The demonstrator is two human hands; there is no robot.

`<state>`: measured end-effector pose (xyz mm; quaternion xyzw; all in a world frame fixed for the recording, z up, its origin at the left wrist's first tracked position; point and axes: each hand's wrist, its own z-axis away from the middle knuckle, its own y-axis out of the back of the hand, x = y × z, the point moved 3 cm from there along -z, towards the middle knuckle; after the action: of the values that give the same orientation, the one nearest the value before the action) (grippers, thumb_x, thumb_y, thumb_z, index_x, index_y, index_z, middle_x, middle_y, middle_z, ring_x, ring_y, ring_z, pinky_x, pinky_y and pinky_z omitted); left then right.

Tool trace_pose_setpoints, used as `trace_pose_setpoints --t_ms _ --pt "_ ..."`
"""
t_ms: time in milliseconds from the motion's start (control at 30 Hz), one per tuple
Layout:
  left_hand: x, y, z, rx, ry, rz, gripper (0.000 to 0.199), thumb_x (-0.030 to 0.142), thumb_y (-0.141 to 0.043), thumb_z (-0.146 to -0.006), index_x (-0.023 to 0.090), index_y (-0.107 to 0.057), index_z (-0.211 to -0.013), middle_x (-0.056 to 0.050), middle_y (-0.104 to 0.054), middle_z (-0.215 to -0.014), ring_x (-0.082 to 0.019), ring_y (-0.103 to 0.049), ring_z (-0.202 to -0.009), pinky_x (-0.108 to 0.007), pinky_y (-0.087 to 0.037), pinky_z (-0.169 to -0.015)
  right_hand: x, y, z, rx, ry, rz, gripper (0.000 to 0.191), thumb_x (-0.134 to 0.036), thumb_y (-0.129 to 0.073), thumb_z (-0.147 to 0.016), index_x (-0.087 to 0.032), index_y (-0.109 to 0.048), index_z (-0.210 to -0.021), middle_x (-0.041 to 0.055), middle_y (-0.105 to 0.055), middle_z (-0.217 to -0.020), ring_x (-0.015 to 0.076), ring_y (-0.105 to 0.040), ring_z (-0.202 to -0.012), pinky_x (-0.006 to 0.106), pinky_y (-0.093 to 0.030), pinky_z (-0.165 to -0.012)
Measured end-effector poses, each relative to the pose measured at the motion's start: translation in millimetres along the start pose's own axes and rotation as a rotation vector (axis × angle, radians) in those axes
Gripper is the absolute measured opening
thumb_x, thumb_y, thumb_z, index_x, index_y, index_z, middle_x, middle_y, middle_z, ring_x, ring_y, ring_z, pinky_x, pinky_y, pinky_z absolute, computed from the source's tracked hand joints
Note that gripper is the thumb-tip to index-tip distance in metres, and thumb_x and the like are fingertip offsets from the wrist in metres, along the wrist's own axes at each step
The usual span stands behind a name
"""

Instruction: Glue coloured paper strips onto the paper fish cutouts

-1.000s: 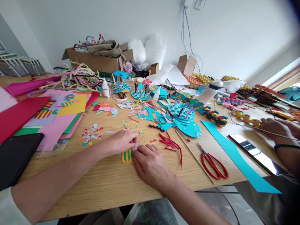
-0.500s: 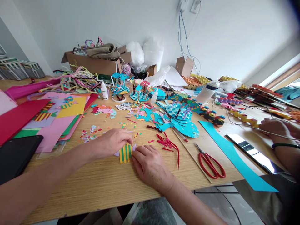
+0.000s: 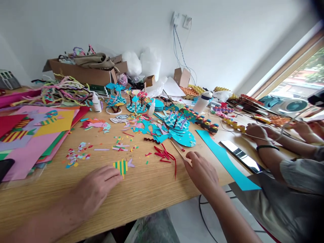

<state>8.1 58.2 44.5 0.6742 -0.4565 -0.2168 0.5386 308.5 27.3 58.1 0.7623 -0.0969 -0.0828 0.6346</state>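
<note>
A small paper fish (image 3: 122,166) with yellow and green stripes and a lavender tail lies on the table. The fingers of my left hand (image 3: 100,184) are together over its left end, hiding the head and holding that edge. To the right, my right hand (image 3: 202,170) is curled low over the table, closed round the red-handled scissors, which it hides almost wholly. A thin wooden stick (image 3: 178,150) runs under its fingertips. Red pipe cleaner strips (image 3: 165,154) lie between the two hands, and paper scraps (image 3: 121,147) are scattered beyond the fish.
Coloured paper sheets (image 3: 48,148) are piled at left. Blue paper pieces (image 3: 186,136) and glue bottles (image 3: 96,102) stand or lie farther back. A blue strip (image 3: 225,158) and a phone (image 3: 240,157) lie at right, near another person's hands (image 3: 257,131). Behind is a cardboard box (image 3: 81,72).
My right hand has left the fish and moved right onto the scissors. My left hand has drawn back to the fish's left end. The view has turned right.
</note>
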Motion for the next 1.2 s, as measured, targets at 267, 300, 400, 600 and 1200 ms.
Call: trace_pose_setpoints --t_ms 267,300,400,600,1200 --pt "1 4.2 6 0.076 0.148 -0.007 0.040 0.009 -0.030 -0.076 0.019 -0.063 -0.095 -0.006 -0.066 -0.097 -0.018 -0.059 -0.092 -0.029 -0.049 -0.083 -1 -11 -10 -0.121 -0.001 0.076 0.017 -0.015 -0.035 -0.084 -0.016 -0.051 -0.083 0.0090 -0.062 -0.077 0.0206 -0.059 -0.069 0.027 -0.028 -0.051" --pt "-1 6.7 9 0.096 0.190 0.030 0.037 0.011 -0.031 -0.077 0.019 -0.063 -0.094 -0.006 -0.066 -0.097 -0.018 -0.059 -0.092 -0.029 -0.048 -0.083 2 -10 -9 -0.095 -0.006 0.067 0.016 -0.015 -0.035 -0.084 -0.016 -0.051 -0.081 0.0079 -0.061 -0.074 0.0202 -0.058 -0.067 0.027 -0.028 -0.051" --pt "-3 15.6 19 0.170 0.355 0.243 0.028 0.019 -0.038 -0.078 0.021 -0.063 -0.090 -0.006 -0.066 -0.094 -0.019 -0.060 -0.089 -0.029 -0.048 -0.080 9 5 2 0.128 0.024 -0.071 0.012 -0.018 -0.039 -0.082 -0.018 -0.050 -0.077 0.0055 -0.058 -0.072 0.0178 -0.054 -0.062 0.027 -0.032 -0.051" --pt "37 -2.8 7 0.200 0.717 1.292 0.022 0.036 -0.056 -0.073 0.022 -0.063 -0.087 0.000 -0.059 -0.069 -0.011 -0.054 -0.061 -0.020 -0.045 -0.052 -31 57 46 0.268 0.345 -0.812 0.011 -0.018 -0.049 -0.080 -0.023 -0.053 -0.089 -0.0001 -0.054 -0.071 0.0106 -0.051 -0.058 0.020 -0.040 -0.052" --pt "93 -37.5 -22 0.428 0.970 2.355 0.025 0.027 -0.076 -0.059 0.013 -0.057 -0.069 0.004 -0.051 -0.059 -0.002 -0.044 -0.047 -0.012 -0.028 -0.041 -95 35 70 0.107 0.792 -1.185 0.033 -0.009 -0.053 -0.079 -0.025 -0.059 -0.107 0.0044 -0.061 -0.081 0.0127 -0.061 -0.070 0.019 -0.051 -0.060"
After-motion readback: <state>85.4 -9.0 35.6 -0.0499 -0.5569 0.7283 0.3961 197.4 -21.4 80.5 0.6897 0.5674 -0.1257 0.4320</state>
